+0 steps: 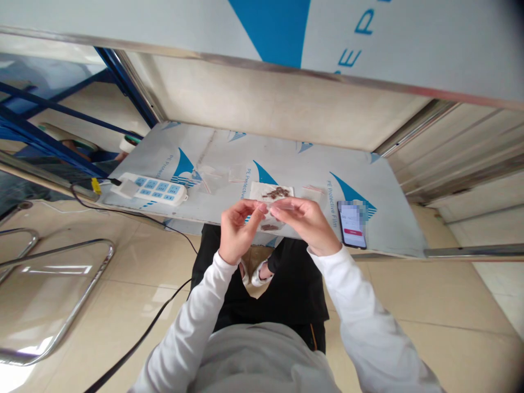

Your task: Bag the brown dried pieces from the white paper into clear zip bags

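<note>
Over the front edge of the shelf, my left hand (pixel 239 226) and my right hand (pixel 307 221) meet with thumbs and fingers pinched together. Whatever lies between the fingertips is too small and pale to name. Just beyond the fingers, small dark brown pieces (pixel 278 192) lie heaped on a white sheet or packet (pixel 257 190). Below the fingertips shows another brown patch (pixel 271 226), partly hidden by my hands; I cannot tell whether it is inside a clear bag. Thin clear plastic bags (pixel 314 191) lie flat to the right of the heap.
A white power strip (pixel 161 191) with a plugged-in black cable sits on the shelf's left side. To the right lies a phone (pixel 352 225) with a lit screen. More clear bags (pixel 210 174) are at left. A metal-framed chair (pixel 61 295) stands at lower left.
</note>
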